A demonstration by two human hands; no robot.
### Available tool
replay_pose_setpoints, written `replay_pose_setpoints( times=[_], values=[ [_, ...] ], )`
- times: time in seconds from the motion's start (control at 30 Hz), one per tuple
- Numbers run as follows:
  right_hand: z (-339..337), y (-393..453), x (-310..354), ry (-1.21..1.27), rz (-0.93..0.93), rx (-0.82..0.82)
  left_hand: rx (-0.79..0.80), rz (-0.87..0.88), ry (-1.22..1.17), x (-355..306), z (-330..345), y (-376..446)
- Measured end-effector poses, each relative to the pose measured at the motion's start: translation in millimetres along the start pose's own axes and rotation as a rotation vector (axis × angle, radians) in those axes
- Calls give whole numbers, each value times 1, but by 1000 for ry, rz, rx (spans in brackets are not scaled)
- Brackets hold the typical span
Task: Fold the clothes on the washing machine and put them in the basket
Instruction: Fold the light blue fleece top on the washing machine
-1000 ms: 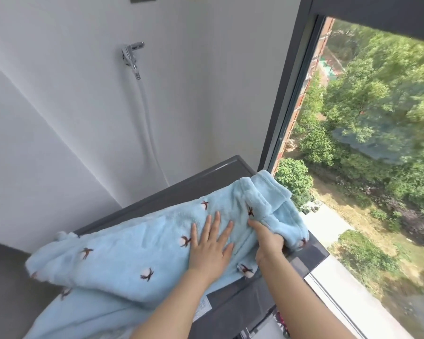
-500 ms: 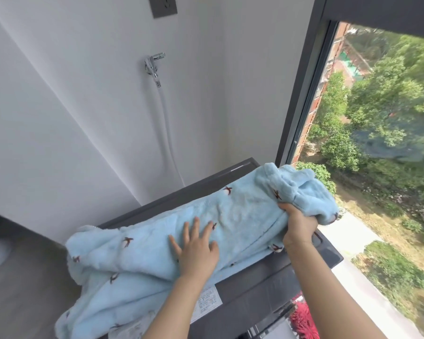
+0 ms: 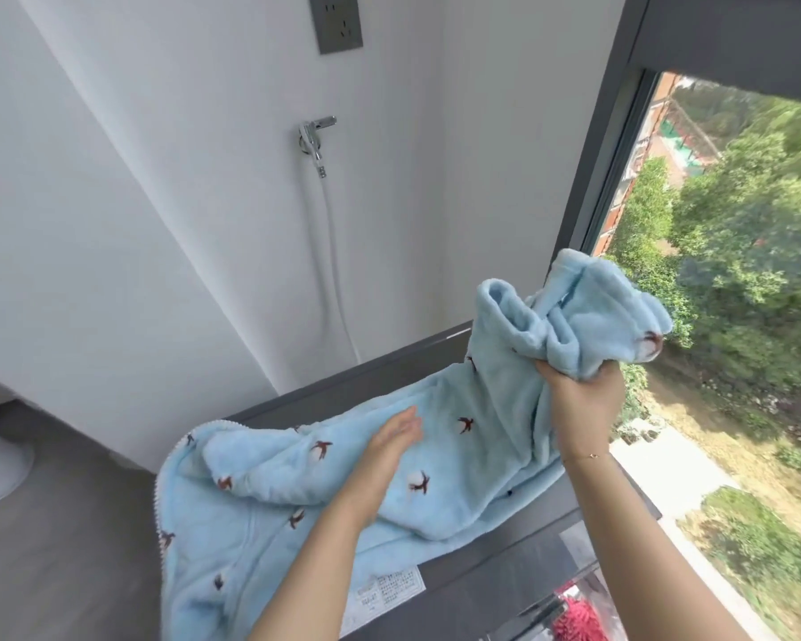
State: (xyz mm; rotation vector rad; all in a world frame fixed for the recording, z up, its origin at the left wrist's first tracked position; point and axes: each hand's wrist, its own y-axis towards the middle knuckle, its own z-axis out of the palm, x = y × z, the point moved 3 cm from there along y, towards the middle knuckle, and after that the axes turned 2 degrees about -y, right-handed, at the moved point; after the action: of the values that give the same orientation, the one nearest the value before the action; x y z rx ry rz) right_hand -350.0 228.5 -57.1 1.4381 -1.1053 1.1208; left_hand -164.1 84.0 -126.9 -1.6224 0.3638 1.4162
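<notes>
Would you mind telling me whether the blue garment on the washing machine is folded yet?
Not yet: the blue garment lies rumpled, one end bunched in the right hand, the left hand flat on it.

One head-worn wide-angle view looks forward and down from close above the washer [image 3: 505, 589], whose top fills the lower frame. The wall [image 3: 158, 224] stands at 12 o'clock, the window [image 3: 736, 270] at 2 o'clock. Both forearms enter from 6 o'clock.
</notes>
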Motion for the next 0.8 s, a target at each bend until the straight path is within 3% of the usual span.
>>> replay_pose_setpoints(
  times=[0.13, 0.33, 0.4, 0.43, 0.5, 0.57, 0.7, 0.8],
  values=[
    [24, -36, 15, -43, -103, 28, -95, -8, -432, -17, -48, -7],
    [69, -106, 38, -261, -574, 215, -251, -70, -450, -11, -126, -27],
    [86, -140, 38, -407, -734, 370, -221, -129, -612, 1, -147, -38],
    [96, -162, 33, -505, -776, 531, -182, -147, -696, 6, -156, -46],
    [106, -199, 9, -741, -759, 914, -151, -179, -775, 18, -169, -56],
    [103, -222, -10, -815, -688, 1144, -134, -201, -738, 25, -174, -59],
    [101, -229, 0, -638, -486, 1181, -49, -184, -551, 17, -174, -70],
    [97, -219, 11, -575, -322, 1200, -168, -152, -371, 11, -166, -69]
  ],
)
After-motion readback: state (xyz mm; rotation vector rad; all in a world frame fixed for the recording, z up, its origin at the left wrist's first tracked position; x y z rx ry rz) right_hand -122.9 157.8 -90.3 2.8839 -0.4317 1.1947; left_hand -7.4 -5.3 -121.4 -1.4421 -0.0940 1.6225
